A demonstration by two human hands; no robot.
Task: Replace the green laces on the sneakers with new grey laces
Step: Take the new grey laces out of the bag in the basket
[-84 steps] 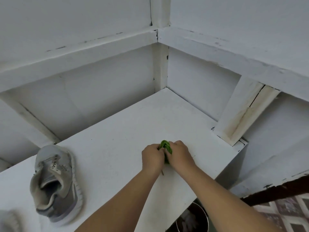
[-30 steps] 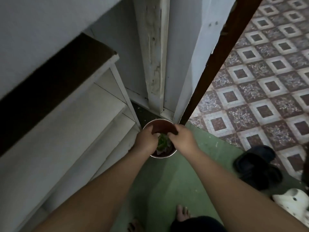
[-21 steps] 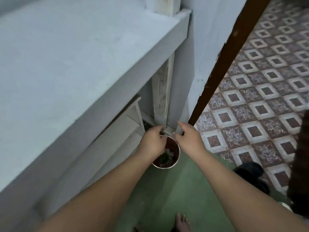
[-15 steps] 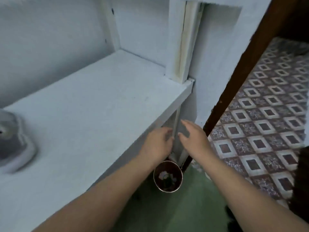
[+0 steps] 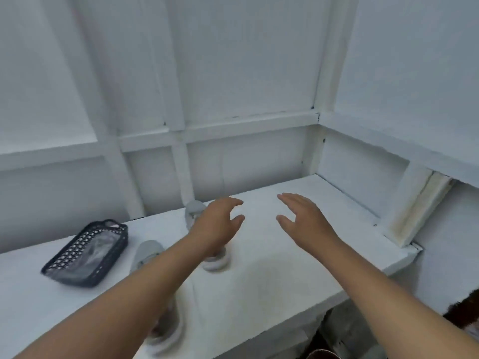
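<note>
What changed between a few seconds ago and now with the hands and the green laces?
Both hands let go of the green laces, dropped in the cup on the floor, and rose back over the shelf. The left hand and right hand now hover open and empty. The sneakers stay on the shelf.

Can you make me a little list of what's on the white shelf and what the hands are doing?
left hand: open, holds nothing, above a sneaker
right hand: open, holds nothing, over bare shelf
sneakers: two grey ones, one behind the left hand, one partly under the left arm
basket: dark mesh, far left, clear packet inside
shelf: white
green laces: none in sight
</note>
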